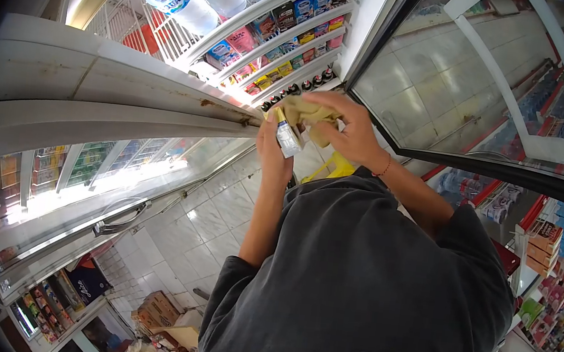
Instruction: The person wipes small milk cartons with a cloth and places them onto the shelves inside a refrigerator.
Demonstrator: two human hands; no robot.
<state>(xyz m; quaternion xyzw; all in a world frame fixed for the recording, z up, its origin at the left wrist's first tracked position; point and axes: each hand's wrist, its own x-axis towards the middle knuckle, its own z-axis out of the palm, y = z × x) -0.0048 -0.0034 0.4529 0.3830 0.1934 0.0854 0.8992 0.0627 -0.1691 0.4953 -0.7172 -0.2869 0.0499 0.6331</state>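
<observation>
My left hand (273,148) is wrapped round a small white carton (289,139) with blue and yellow print. A yellowish-tan cloth (308,113) lies bunched against the carton's upper end. My right hand (355,130) grips this cloth, its fingers curled over the far side. Both hands are close together in front of the open fridge, below its shelves of small packets (277,33). Some of my fingertips are hidden by the cloth and the carton.
Water bottles (180,1) stand on the upper fridge shelf. The open glass door (410,86) is at the right, its dark frame near my right arm. A second, closed fridge (88,168) is at the left. Cardboard boxes (159,309) sit on the tiled floor (211,220).
</observation>
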